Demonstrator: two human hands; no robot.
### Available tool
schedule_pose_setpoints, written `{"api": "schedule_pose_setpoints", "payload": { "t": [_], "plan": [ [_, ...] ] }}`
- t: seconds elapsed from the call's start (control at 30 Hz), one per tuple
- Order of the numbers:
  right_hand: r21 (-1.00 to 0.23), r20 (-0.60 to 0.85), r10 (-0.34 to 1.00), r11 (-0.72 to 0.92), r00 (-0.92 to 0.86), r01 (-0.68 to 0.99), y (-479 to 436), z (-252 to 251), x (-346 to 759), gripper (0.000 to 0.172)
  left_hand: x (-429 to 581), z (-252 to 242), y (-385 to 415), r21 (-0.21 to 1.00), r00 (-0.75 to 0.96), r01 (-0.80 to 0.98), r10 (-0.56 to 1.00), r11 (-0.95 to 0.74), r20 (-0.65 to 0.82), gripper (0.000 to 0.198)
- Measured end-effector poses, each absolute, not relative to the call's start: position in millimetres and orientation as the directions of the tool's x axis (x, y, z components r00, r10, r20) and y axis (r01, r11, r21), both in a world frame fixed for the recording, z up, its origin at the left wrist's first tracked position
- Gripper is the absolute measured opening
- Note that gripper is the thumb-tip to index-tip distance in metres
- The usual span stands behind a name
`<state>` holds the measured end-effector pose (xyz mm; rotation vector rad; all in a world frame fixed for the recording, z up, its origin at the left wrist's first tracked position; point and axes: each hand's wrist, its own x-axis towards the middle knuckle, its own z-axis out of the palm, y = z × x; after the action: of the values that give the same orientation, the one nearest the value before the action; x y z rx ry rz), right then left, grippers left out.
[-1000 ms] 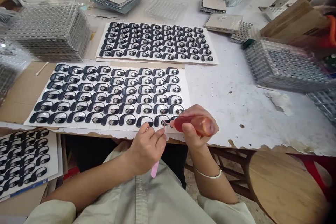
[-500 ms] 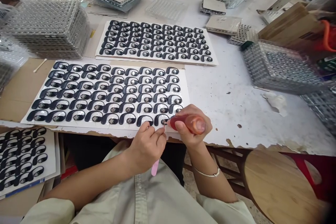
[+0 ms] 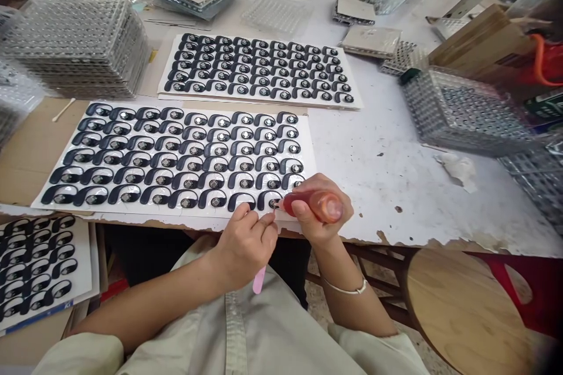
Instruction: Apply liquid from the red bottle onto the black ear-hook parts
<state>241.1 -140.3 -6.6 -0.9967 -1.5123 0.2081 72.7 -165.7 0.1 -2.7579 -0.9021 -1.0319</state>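
My right hand (image 3: pixel 323 228) is wrapped round an orange-red squeeze bottle (image 3: pixel 329 207), tilted with its nozzle toward a black curved piece (image 3: pixel 264 201) in the front row. Closed on a slim pink tool, my left hand (image 3: pixel 248 240) rests by the front edge of a white sheet (image 3: pixel 309 143). The tool's flat pink handle (image 3: pixel 259 281) sticks out below the fist, and its thin tip comes close to the nozzle. Rows of black curved pieces with round silvery centres cover the sheet. Whether nozzle or tip touches the piece, I cannot tell.
A second sheet of black pieces (image 3: pixel 259 70) lies behind the first; another (image 3: pixel 39 263) is low at left. Stacked clear trays (image 3: pixel 79 47) stand at back left, more trays (image 3: pixel 466 111) at right. A cotton swab (image 3: pixel 64 110) and crumpled tissue (image 3: pixel 457 170) lie on the table.
The view has shifted very slightly. Both hands keep their places at the same piece, with the bottle and pink tool still held.
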Motion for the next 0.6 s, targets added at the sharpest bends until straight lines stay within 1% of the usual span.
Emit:
{"api": "schedule_pose_setpoints", "payload": {
  "t": [0.13,0.27,0.4,0.6],
  "plan": [
    [-0.644,0.735,0.663,0.613,0.146,0.459,-138.9,-5.8,239.4,0.015,72.7,0.1,-165.0,0.132,0.616,0.539,0.496,-0.832,0.612,0.018],
    [-0.634,0.74,0.65,0.592,0.17,0.498,-138.5,-5.2,238.1,0.016,71.8,-1.7,-165.1,0.122,0.62,0.535,0.487,-0.836,0.616,0.016],
    [-0.638,0.737,0.652,0.582,0.18,0.504,-139.5,-6.5,239.3,0.016,70.8,-1.8,-165.5,0.132,0.629,0.528,0.491,-0.839,0.602,0.015],
    [-0.617,0.76,0.627,0.616,0.17,0.489,-139.7,-7.0,238.9,0.015,71.7,1.1,-164.8,0.134,0.621,0.533,0.493,-0.836,0.609,0.014]
  ]
}}
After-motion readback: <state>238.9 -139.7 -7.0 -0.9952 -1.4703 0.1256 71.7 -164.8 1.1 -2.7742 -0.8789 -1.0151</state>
